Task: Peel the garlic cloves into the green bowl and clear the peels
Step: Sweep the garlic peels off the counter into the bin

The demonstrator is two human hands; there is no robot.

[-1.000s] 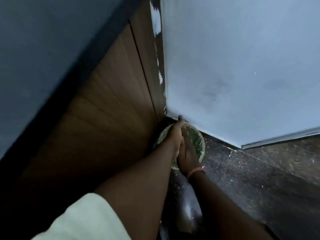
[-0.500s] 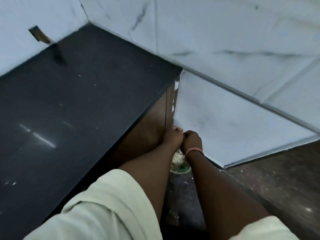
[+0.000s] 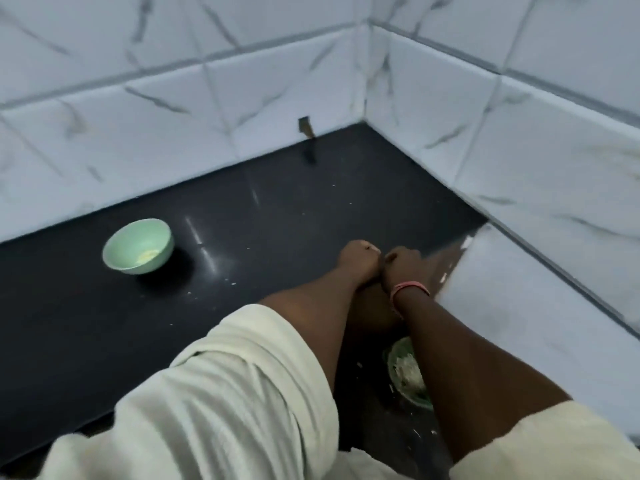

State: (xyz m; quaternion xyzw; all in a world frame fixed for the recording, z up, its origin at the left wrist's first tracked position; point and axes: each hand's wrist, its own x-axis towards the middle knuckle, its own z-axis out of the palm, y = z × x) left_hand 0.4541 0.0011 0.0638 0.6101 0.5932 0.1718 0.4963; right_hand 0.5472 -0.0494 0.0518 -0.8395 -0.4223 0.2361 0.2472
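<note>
A pale green bowl (image 3: 122, 239) stands on the black counter (image 3: 277, 202) at the left, with a few pale peeled garlic cloves (image 3: 147, 256) in its bottom. My left hand (image 3: 358, 259) and my right hand (image 3: 403, 266) are pressed side by side above the counter's right end, both with fingers curled and backs toward me. Nothing shows in either hand. On the floor below them sits a green container (image 3: 410, 375) holding whitish garlic peels, partly hidden by my right forearm.
White marble-look tiled walls close the counter at the back and right. A small brown fitting (image 3: 306, 128) sticks out of the back wall. Tiny white peel flecks (image 3: 232, 282) lie on the counter, and more on the dark floor beside the container.
My hands have risen from inside the floor container to counter height and closed into fists. The view has swung up and left, bringing the counter and green bowl into sight.
</note>
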